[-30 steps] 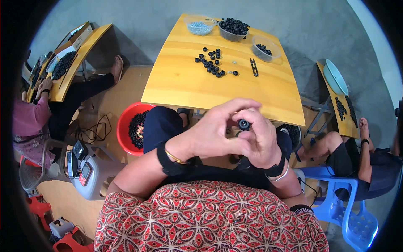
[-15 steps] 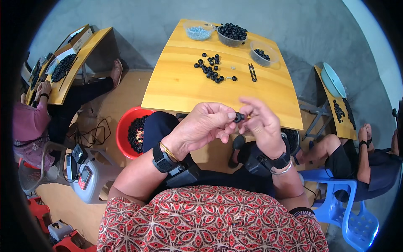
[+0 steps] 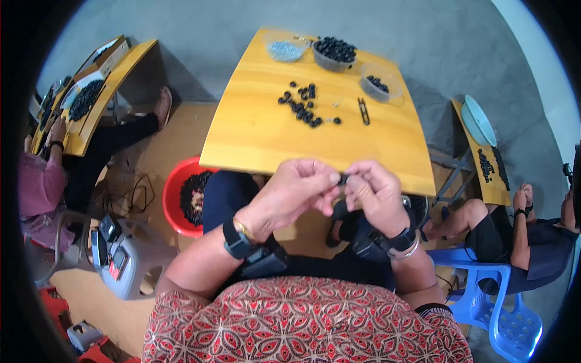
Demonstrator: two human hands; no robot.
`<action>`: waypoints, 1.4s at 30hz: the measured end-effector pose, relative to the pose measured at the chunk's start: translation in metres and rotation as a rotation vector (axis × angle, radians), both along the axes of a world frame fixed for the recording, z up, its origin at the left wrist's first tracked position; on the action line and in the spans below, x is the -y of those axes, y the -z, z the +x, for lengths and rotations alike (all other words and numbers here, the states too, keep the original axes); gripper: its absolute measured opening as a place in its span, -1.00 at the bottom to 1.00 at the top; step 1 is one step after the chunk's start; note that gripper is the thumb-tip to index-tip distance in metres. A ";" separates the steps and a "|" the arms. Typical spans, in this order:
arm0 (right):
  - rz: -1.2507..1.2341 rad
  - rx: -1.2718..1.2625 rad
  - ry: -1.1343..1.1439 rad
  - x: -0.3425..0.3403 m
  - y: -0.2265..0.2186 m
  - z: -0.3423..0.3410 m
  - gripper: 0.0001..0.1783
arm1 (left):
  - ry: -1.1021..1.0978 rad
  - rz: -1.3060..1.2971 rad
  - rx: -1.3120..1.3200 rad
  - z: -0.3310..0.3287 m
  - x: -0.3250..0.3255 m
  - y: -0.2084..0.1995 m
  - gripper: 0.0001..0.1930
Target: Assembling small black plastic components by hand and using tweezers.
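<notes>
Just off the near edge of the wooden table, my two hands meet at one small black round part. My left hand pinches it between thumb and fingertip. On its other side, the thumb and forefinger of my right hand close on it too; fingers cover most of the part. Loose black round parts lie scattered on the table ahead of my hands. To their right is a pair of black thread snips.
Along the table's far side stand a tub of pale blue bits, a heaped tub of black parts and a clear tub with fewer. A red basin sits by my left knee. People work at both sides; a blue chair is right.
My right hand's raised fingers have come down and closed at the black part, where an orange-yellow bit showed before. The view has shifted and blurred slightly.
</notes>
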State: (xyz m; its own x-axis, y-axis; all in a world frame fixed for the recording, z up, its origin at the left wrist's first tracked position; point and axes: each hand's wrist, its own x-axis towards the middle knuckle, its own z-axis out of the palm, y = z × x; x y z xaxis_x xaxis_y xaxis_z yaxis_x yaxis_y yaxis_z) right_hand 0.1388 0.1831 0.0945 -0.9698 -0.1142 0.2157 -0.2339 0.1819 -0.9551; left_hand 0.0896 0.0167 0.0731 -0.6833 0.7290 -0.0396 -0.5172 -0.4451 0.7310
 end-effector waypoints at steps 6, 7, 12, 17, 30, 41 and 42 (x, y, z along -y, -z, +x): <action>0.297 -0.035 -0.055 -0.011 0.001 -0.014 -0.82 | 0.050 0.039 0.117 -0.013 -0.013 0.021 -0.85; 0.279 -0.203 -0.087 -0.011 0.009 -0.022 -0.79 | 0.064 0.035 0.122 -0.016 -0.015 0.025 -0.84; 0.432 -0.160 0.165 -0.060 0.014 -0.078 -0.85 | -0.050 -0.021 0.186 -0.049 -0.017 0.041 -0.78; 0.868 -0.286 0.492 -0.142 -0.025 -0.173 -0.77 | -0.166 -0.064 0.239 -0.077 -0.001 0.056 -0.76; 1.294 -0.048 0.169 -0.192 0.034 -0.238 -0.82 | 0.056 0.203 0.288 -0.086 0.011 0.072 -0.68; 0.879 -0.244 0.150 -0.121 -0.002 -0.215 -0.83 | 0.069 0.245 0.313 -0.087 0.010 0.073 -0.66; 0.901 -0.203 0.060 -0.106 -0.004 -0.222 -0.84 | 0.072 0.246 0.315 -0.087 0.009 0.073 -0.66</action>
